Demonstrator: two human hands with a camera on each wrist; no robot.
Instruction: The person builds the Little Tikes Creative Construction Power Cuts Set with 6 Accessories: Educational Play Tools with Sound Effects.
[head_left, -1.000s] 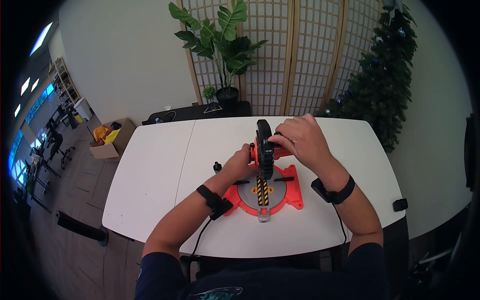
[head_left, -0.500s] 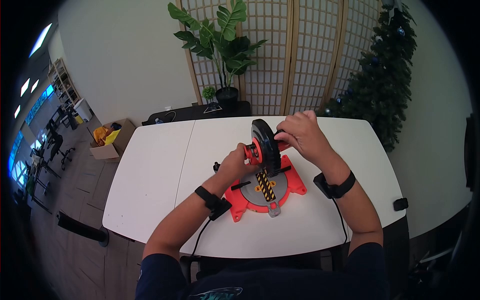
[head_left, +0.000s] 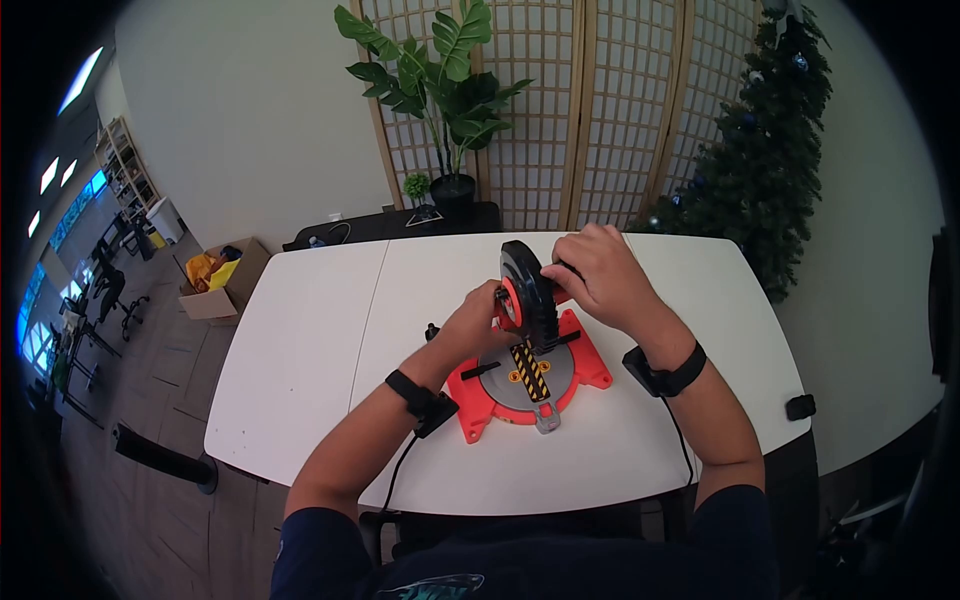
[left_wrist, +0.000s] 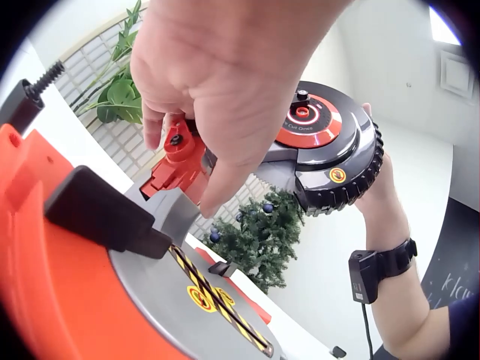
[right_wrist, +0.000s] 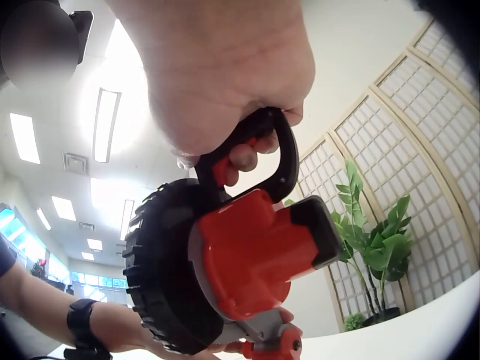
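A red and black toy miter saw stands on the white table; its round black guard is raised above the grey turntable with a yellow-black striped strip. My right hand grips the black loop handle, fingers curled through it beside the red motor housing. My left hand holds the red joint at the saw's arm, left of the guard, with the thumb hanging down beside it. The red base lies turned at an angle, its front grey tab pointing toward me.
A black screw clamp stands left of the saw. On the white table a small black object lies at the right edge. Behind are a potted plant, a folding screen and a decorated tree; a cardboard box sits at left.
The saw has turned on the table, its front tab swinging to the right and the guard's top shifting left. Both hands have kept their hold and moved only slightly.
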